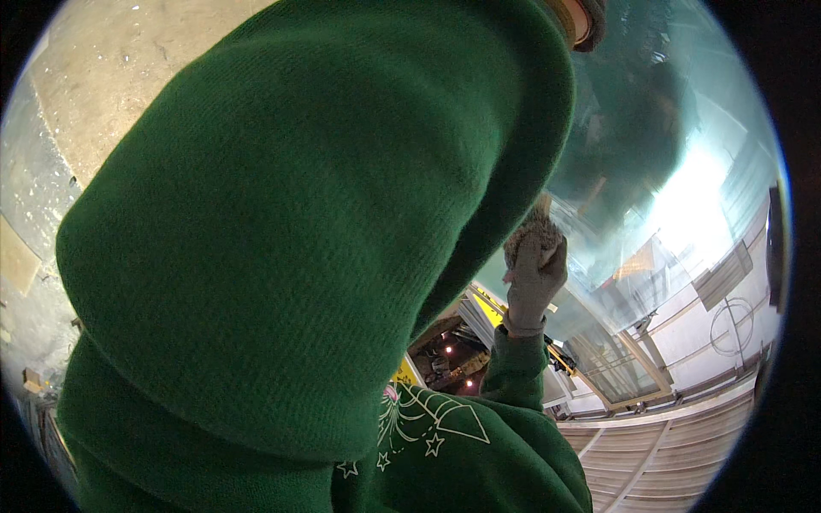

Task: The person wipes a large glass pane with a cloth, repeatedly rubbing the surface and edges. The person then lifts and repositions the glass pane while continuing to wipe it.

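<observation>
My right hand [535,278], in a grey knitted glove, is closed around a fuzzy grey-brown rag [532,235]. The rag is up against a large, shiny glass sheet [637,192] that carries bright and dark reflections. A thick green sleeve [299,205] over my left arm fills much of the head view and reaches toward the upper right. At its end only a little of my left hand [592,24] shows, at the wrist and a dark glove cuff. Its fingers are outside the picture, so whether it holds anything cannot be seen.
Speckled, light-coloured floor [128,77] lies at the upper left. Beyond my right hand stand a framed glass panel [629,372] and a thin wire hoop [733,325]. Ribbed panelling [658,457] fills the lower right. Yellow pieces [489,305] and dark clutter [449,350] show near my right forearm.
</observation>
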Demonstrator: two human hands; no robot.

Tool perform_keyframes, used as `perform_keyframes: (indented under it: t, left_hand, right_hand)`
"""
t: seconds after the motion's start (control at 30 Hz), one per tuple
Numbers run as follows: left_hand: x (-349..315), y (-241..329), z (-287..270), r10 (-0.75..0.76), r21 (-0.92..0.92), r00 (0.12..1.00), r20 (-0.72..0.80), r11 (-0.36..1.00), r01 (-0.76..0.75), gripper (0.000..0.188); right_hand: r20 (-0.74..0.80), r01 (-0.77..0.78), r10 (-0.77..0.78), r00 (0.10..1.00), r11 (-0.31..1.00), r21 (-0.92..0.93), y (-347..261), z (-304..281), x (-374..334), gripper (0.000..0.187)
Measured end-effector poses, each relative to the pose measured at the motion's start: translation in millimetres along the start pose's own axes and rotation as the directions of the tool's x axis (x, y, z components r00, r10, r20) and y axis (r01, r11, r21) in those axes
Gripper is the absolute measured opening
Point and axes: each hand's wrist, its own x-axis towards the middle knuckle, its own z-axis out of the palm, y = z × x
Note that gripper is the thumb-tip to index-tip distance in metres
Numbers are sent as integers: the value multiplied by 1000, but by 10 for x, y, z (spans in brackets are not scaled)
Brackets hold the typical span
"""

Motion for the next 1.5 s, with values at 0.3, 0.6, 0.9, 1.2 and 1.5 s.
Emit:
perform_keyframes:
  t: [0.3, 0.6, 0.9, 1.2, 1.5]
  left_hand:
    - [39, -4, -42, -9, 2, 1000, -2, 1000, 9, 52]
    - [39, 34, -3, -6, 4, 1000, 9, 1000, 6, 53]
    - [62, -4, 20, 14, 4, 999, 29, 1000, -15, 54]
    - [70, -28, 71, 31, 21, 998, 45, 999, -32, 56]
    - [179, -73, -126, 1, -43, 998, 62, 999, 2, 58]
  right_hand:
    - [248, 375, -315, 916, 893, -248, -91, 553, -70, 54]
    - [69, 172, -158, 985, 936, -307, 174, 537, -115, 23]
    - [168, 230, -182, 969, 913, -336, 266, 452, -229, 17]
    - [194, 238, -180, 964, 911, -336, 461, 297, -381, 15]
    - [256, 54, 151, 955, 758, -650, 439, 35, -762, 30]
